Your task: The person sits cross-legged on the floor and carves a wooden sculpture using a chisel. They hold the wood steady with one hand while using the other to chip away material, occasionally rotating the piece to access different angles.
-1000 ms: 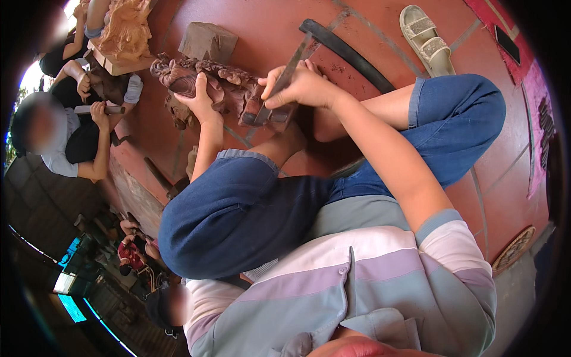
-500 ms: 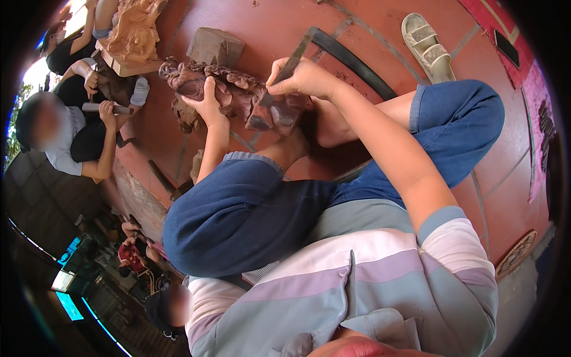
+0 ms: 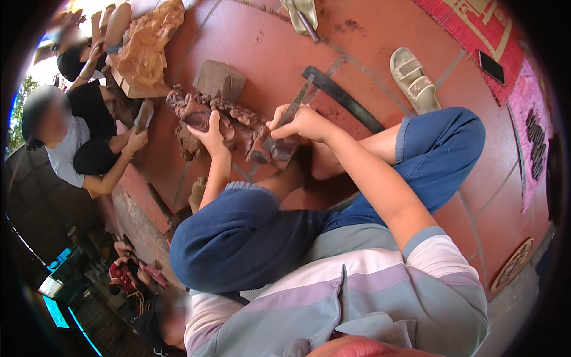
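A dark reddish-brown wood carving (image 3: 238,132) with knobbly relief lies on its side at my bare feet. My left hand (image 3: 215,141) is wrapped round its left part, with the thumb raised along the near face. In my right hand (image 3: 306,124) is a long, flat, chisel-like metal tool (image 3: 299,100), gripped near its middle. The tool's upper end sticks up past my fingers. Its lower end slants down to the blocky right end of the carving, where the contact is too small to make out.
Behind the carving stands a wooden block (image 3: 220,80), with a curved black strip (image 3: 348,101) to its right. Sandals (image 3: 414,80) lie on the red tiles. A phone (image 3: 492,67) rests on a red mat. Co-workers sit at the left near a large orange-brown carving (image 3: 148,50).
The view has shifted, bringing a second sandal in at the top. My hands keep their grips on the carving and tool. The co-worker at left has lowered their hands.
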The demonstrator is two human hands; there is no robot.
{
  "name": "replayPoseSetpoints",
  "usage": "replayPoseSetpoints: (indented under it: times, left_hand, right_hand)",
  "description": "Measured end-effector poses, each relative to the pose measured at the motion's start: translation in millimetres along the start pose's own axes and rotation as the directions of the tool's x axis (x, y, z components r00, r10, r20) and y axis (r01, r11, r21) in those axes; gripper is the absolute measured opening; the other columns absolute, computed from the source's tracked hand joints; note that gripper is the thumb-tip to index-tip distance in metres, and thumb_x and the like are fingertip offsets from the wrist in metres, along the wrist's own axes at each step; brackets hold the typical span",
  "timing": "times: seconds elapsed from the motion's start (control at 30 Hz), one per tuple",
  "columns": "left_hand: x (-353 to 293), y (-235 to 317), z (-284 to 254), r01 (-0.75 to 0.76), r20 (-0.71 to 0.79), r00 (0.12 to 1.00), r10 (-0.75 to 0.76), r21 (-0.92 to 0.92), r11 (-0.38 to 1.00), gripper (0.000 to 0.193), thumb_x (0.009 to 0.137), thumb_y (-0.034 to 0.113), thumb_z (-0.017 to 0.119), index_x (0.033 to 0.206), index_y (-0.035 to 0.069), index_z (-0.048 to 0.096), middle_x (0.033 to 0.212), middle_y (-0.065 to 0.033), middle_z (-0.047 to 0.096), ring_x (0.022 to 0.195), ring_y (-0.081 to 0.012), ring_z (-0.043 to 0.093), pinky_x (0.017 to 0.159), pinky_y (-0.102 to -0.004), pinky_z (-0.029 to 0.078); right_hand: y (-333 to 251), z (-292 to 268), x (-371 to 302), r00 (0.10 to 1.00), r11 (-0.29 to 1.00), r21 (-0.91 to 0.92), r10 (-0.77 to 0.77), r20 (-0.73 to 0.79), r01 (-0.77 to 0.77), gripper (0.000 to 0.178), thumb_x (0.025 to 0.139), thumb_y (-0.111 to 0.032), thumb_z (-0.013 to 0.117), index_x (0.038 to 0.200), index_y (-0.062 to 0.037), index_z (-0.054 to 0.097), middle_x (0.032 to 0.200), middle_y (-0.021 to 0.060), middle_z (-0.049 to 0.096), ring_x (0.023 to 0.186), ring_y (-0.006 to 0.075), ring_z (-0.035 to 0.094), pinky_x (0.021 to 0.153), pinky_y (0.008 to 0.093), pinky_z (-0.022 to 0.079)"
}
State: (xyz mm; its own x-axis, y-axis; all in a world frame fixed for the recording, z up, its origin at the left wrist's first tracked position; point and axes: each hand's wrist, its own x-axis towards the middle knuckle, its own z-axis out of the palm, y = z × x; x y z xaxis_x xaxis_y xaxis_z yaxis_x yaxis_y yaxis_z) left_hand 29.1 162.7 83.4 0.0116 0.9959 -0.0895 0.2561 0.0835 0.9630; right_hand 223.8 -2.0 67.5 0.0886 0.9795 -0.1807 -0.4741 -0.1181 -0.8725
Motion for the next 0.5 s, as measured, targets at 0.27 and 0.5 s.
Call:
replayPoseSetpoints:
  times: [0.27,0.5]
  left_hand:
    - [-4.5,-2.6,-5.8,-0.042,-0.033,0.999,0.039,-0.068,0.997,0.110,0.077,0.025,0.081,0.150,-0.005,0.005,0.147,-0.0200,0.030,0.131,-0.0260,0.038,0.109,-0.0377,0.031]
    - [2.1,-4.7,-0.6,-0.014,0.018,1.000,0.015,-0.082,0.997,0.109,0.078,0.021,0.079,0.151,-0.003,0.001,0.146,-0.0204,0.030,0.130,-0.0261,0.038,0.109,-0.0378,0.032]
  right_hand:
    - [-44.8,16.6,-10.6,1.000,0.952,-0.305,0.001,0.030,0.008,0.021,0.067,-0.013,0.083,0.082,-0.0083,0.070,0.077,0.0005,0.069,0.071,0.0098,0.064,0.061,0.0268,0.048]
    - [-39.7,14.3,-0.6,0.998,0.991,-0.120,0.062,0.009,-0.061,0.016,0.073,-0.010,0.079,0.082,-0.0069,0.067,0.077,-0.0008,0.068,0.068,0.0081,0.059,0.062,0.0259,0.047]
